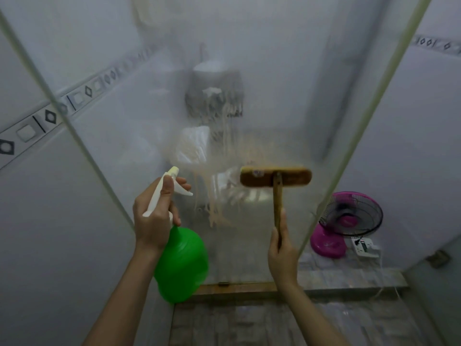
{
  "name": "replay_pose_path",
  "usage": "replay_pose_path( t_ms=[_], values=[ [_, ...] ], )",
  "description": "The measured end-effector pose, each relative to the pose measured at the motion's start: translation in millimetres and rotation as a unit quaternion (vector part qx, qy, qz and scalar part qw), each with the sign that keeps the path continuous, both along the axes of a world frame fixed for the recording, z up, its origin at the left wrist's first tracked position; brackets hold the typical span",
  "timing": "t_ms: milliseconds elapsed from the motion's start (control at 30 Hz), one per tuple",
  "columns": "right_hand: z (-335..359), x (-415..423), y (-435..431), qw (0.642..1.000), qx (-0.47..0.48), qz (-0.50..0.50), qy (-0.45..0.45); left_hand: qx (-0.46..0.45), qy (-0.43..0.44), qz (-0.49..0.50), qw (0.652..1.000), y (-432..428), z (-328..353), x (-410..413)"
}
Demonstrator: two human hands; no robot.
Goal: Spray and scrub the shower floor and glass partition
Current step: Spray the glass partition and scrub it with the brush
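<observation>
The glass partition fills the middle of the view, fogged and streaked with brownish drips running down its centre. My left hand grips the white trigger head of a green spray bottle, nozzle pointed at the glass. My right hand holds the wooden handle of a scrub brush, whose brown head lies flat against the glass at mid height. The shower floor of grey-brown tiles shows at the bottom.
White tiled walls with a patterned border close in on the left and right. Behind the glass edge on the right stand a pink fan and a white power strip. A wooden sill runs under the glass.
</observation>
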State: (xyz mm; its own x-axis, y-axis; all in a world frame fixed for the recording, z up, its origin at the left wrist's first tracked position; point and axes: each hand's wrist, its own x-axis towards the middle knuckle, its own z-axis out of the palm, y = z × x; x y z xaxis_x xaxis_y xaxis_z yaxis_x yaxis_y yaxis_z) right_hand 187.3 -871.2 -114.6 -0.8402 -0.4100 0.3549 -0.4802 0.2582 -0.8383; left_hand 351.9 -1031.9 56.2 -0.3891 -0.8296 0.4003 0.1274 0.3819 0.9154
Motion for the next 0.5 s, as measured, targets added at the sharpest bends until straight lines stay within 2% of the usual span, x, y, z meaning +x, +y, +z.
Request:
replay_pose_path(
  t_ms=[167,233,367,433,500],
  values=[
    [96.7,-73.0,-30.2,0.985,-0.098,-0.068,0.127,0.01,0.0,-0.003,1.0,5.0,2.5,-4.7],
    [83.2,-72.8,-26.4,0.988,-0.086,-0.075,0.106,0.006,0.003,-0.008,1.0,7.9,4.2,-8.2],
    [-2.2,-14.4,5.4,1.0,-0.013,-0.021,-0.014,0.001,0.009,-0.017,1.0,13.2,8.2,-15.6],
    [10.2,-7.6,3.9,0.999,-0.027,-0.016,-0.025,0.0,0.013,-0.026,1.0,14.4,13.0,-19.7],
    [62.8,-34.5,-8.8,0.997,-0.065,-0.042,0.018,-0.004,0.013,-0.033,0.999,14.8,17.7,-23.0]
  ],
)
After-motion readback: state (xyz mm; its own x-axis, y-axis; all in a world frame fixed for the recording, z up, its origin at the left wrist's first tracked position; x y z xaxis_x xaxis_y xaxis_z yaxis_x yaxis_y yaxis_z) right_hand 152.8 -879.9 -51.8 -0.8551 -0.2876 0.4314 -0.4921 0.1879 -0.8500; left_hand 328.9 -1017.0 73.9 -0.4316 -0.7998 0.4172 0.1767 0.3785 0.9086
